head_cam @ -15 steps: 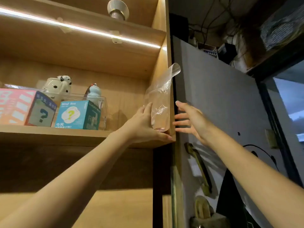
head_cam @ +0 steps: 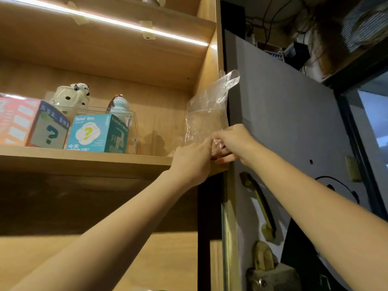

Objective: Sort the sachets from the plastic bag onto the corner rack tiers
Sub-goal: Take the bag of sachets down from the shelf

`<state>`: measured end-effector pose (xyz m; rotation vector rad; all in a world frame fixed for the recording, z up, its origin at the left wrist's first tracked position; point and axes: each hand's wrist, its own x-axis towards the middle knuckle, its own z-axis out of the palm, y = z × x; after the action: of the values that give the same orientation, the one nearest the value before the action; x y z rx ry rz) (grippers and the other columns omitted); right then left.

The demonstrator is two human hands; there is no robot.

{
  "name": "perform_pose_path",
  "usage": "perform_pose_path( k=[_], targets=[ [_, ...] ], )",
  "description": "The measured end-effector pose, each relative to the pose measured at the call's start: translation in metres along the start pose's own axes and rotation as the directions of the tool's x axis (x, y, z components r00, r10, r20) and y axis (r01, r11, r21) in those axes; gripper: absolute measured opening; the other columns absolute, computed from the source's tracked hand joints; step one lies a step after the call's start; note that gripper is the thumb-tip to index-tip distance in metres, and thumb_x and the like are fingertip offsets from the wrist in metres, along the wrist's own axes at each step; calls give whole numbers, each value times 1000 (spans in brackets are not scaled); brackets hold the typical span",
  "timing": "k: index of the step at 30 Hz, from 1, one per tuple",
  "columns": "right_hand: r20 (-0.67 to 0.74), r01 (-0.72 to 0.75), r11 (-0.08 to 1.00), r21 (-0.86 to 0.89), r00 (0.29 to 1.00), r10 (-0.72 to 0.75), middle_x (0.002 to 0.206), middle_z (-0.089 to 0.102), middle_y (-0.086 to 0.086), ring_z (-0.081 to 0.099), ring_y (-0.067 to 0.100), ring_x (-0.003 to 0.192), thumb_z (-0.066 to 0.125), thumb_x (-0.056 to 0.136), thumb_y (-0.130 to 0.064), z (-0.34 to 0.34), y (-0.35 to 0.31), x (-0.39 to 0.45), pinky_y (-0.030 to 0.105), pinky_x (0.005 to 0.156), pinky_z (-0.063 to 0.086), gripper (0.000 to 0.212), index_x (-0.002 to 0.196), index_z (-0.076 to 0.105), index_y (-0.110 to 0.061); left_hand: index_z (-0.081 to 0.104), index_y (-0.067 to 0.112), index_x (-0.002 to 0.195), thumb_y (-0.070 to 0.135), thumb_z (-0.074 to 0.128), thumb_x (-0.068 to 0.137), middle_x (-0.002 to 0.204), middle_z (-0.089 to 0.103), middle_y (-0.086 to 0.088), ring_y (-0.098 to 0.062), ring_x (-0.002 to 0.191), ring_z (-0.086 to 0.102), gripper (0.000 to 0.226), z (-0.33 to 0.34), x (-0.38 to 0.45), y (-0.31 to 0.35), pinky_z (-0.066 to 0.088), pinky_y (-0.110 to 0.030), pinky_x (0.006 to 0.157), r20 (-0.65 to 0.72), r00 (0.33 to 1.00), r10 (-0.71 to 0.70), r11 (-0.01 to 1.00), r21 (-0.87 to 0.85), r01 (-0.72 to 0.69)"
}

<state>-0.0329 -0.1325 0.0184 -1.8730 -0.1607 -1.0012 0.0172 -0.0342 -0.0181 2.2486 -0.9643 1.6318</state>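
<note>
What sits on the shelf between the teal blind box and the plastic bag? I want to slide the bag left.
In the head view, only the clear acrylic bin's end wall beside the teal blind box; then bare shelf up to the plastic bag.

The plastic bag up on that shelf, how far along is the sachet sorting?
Nothing looks sorted yet. Both hands, the left hand and the right hand, are at the lower part of the clear plastic bag, which stands at the right end of the wooden shelf. No sachet shows outside the bag and no corner rack is in view, so the sorting itself is all left.
</note>
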Motion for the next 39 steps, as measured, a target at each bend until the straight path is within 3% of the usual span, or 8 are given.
perform_pose_path(
  k=[4,7,12,18,23,26,32,39],
  targets=[
    [-73,-15,999,-30,997,12,97,66,21,68,29,65,52,88,-4,-8,0,1,36,55,58,24,112,57,-3,29,17,138,5,38,89,106,62,-12,-33,94,58,51,-8,-5,6,32,-34,67,-9,999,43,996,78,-42],
    [-67,-57,998,0,996,57,79,65,15,65,22,51,55,85,-6,-15,-4,-4,31,51,57,22,107,59,-4,28,17,139,6,40,88,105,61,-12,-34,95,58,54,-17,-7,16,33,-35,70,3,998,63,992,112,-63],
    [-20,-70,996,46,997,71,77,59,4,57,17,57,66,79,-17,-27,-7,-14,25,45,51,30,107,57,-13,29,14,136,13,46,88,121,57,-7,-33,112,52,50,-25,-13,43,36,-42,90,-22,997,69,986,155,-65],
    [-85,-98,924,370,987,139,74,56,3,53,15,60,60,85,-3,-29,4,-7,15,31,40,12,86,64,-15,28,13,138,18,40,92,133,49,-8,-30,123,43,48,-28,-25,64,30,-47,101,26,998,54,990,130,-57],
    [-162,-44,870,491,977,141,77,62,5,58,19,68,59,85,-2,-37,13,-5,34,69,54,16,78,63,-15,39,26,135,64,39,81,137,49,-1,-23,120,50,66,-57,-25,46,40,-43,101,12,1000,-3,857,-516,9],
    [-192,-15,861,508,973,130,69,67,3,56,19,68,61,82,2,-47,16,-5,36,85,49,24,67,63,-16,30,24,140,57,43,86,149,31,-5,-25,134,33,65,-60,-2,9,30,-48,110,-101,990,-98,894,-446,43],
    [-154,-6,843,537,982,105,56,67,2,60,16,59,61,83,1,-63,19,-4,34,75,52,15,75,62,-12,-2,13,146,72,55,54,156,-2,-14,-30,143,3,123,-37,25,-45,11,-47,114,154,914,-375,816,-414,404],
    [52,-130,745,655,990,127,53,69,3,66,14,46,56,85,1,-76,43,10,24,43,54,10,91,62,-4,0,11,146,70,64,41,156,2,-12,-31,142,13,137,-30,40,-48,15,-46,114,354,890,-285,656,-605,451]
  ],
)
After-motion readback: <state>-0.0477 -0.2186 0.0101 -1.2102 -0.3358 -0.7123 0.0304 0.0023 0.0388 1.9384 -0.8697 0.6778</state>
